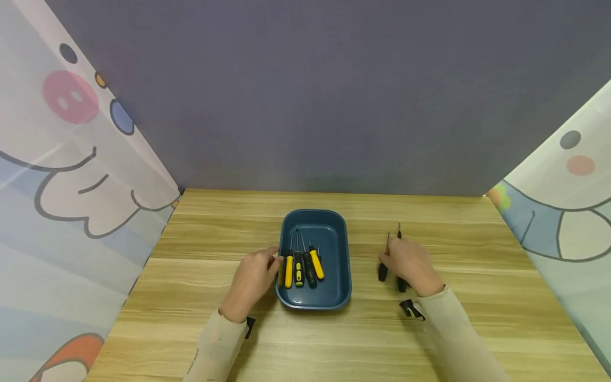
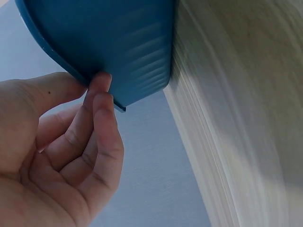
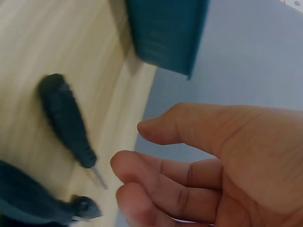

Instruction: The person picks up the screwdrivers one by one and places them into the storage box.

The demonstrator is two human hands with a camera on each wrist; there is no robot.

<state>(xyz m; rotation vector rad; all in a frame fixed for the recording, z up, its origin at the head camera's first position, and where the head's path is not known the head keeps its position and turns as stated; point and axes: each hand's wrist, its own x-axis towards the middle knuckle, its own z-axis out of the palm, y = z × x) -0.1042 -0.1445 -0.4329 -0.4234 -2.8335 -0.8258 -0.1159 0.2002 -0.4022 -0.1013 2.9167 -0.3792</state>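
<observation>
My left hand pinches the left rim of a blue tray; in the left wrist view the thumb is on one side of the rim and fingertips on the other. Several screwdrivers lie in the tray, among them yellow-handled ones and a black one. To the tray's right, my right hand hovers over two black-handled screwdrivers on the table. The right wrist view shows its thumb apart from loosely bent fingers, nothing between them, with one screwdriver close by and the other lower.
The tray stands on a wood-grain table. A grey wall panel rises behind the table's far edge. Cartoon-printed curtains hang at the left and right sides.
</observation>
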